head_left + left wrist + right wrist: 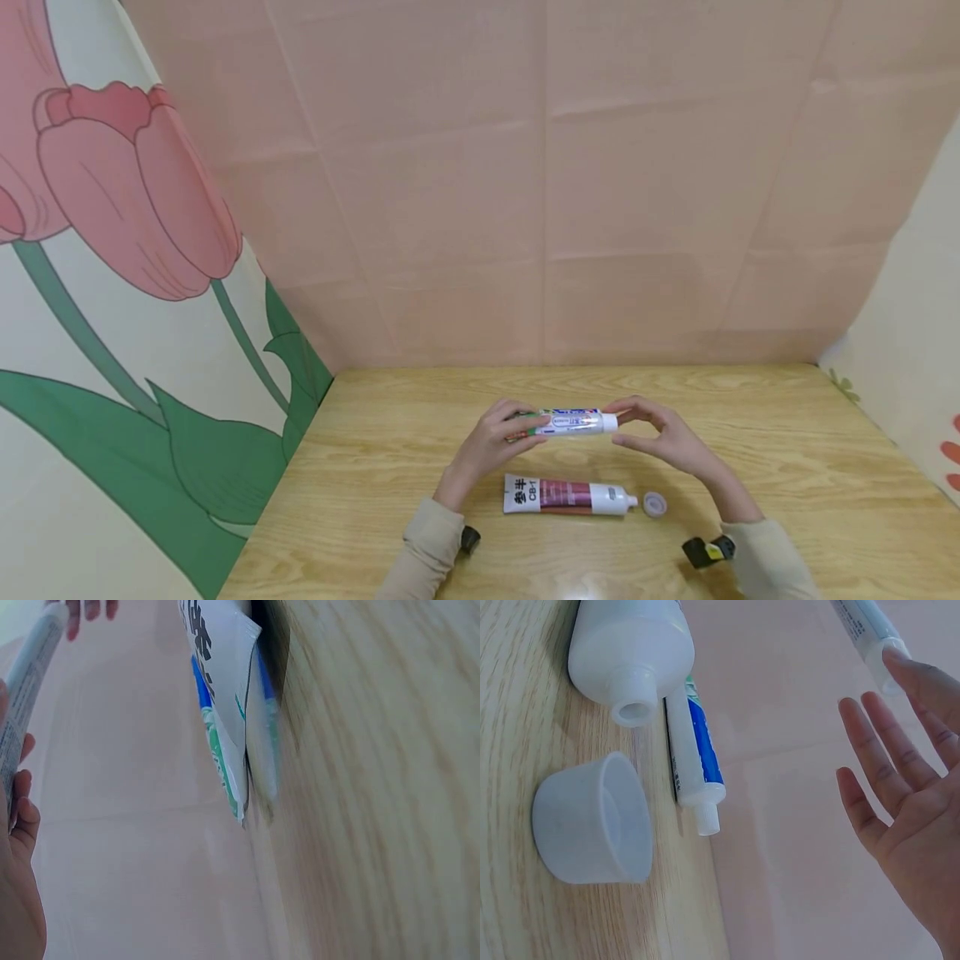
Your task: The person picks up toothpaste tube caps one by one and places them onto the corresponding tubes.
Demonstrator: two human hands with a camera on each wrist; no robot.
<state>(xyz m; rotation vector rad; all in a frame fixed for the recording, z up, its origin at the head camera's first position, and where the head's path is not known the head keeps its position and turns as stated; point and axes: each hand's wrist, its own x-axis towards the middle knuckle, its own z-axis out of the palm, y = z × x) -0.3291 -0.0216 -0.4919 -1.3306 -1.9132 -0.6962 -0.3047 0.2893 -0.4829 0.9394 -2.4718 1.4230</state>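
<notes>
My left hand (487, 437) grips a slim white toothpaste tube (570, 425) by its body, raised over the table with its white cap (610, 423) pointing right. My right hand (667, 433) is at the cap end, thumb and fingers spread apart around it. In the right wrist view the thumb overlaps the held tube's cap (885, 671), and the other fingers are loosely extended. Nearer me lies an uncapped white and maroon toothpaste tube (566, 496), its nozzle to the right. Beside that nozzle a white cap (655, 504) sits on the table.
Another uncapped toothpaste tube, blue, green and white (701, 750), lies on the table behind the maroon one; the held tube hides most of it in the head view. The wooden table (375, 500) meets a pink cloth backdrop (450, 208) at its far edge.
</notes>
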